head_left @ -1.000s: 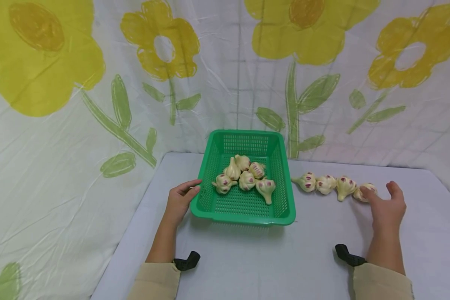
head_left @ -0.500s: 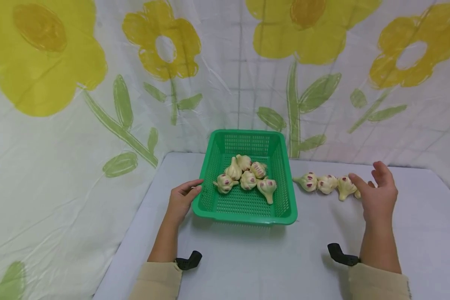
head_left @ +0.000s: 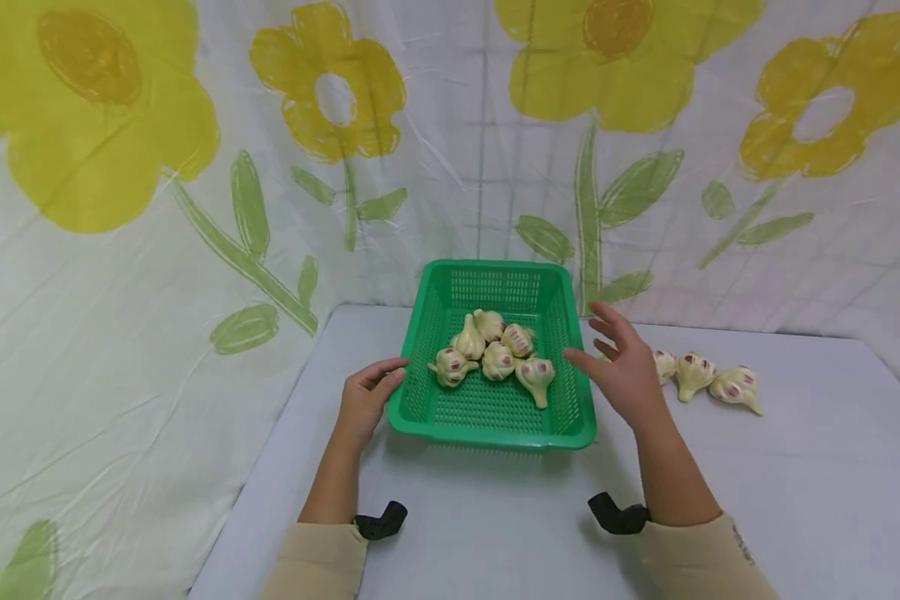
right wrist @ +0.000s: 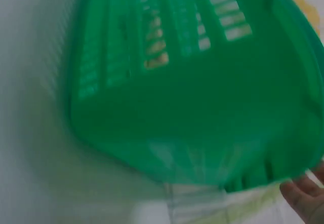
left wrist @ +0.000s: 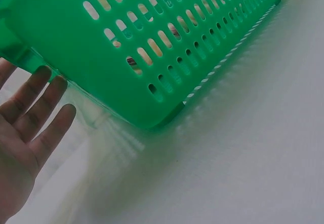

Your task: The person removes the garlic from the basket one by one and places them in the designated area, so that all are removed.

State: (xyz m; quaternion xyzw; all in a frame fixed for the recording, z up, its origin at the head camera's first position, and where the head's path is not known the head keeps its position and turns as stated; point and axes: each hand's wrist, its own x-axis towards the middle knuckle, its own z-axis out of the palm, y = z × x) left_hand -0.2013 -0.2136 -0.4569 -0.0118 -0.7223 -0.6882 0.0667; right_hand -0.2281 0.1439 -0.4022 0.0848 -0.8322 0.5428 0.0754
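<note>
A green plastic basket (head_left: pixel 487 440) stands on the white table, with several garlic bulbs (head_left: pixel 498 361) inside it. My left hand (head_left: pixel 363 398) is at the basket's left rim; its fingers are fairly straight, and in the left wrist view the fingertips (left wrist: pixel 62 82) touch the basket under the rim. My right hand (head_left: pixel 626 367) is at the right rim, thumb over the edge and fingers spread, holding nothing. To its right lies a row of garlic bulbs (head_left: pixel 695 375), partly hidden by the hand. The right wrist view is blurred; only some fingers (right wrist: pixel 304 198) show beside the basket.
A white cloth with yellow flowers (head_left: pixel 618 25) hangs right behind the table and along the left side. The table (head_left: pixel 525 525) extends in front of the basket and to the right. A black wrist camera (head_left: pixel 618 514) sits on each wrist.
My right hand has moved left from the rightmost garlic bulb to the basket's right rim, uncovering that bulb and covering the left end of the row. My left hand has stayed at the left rim.
</note>
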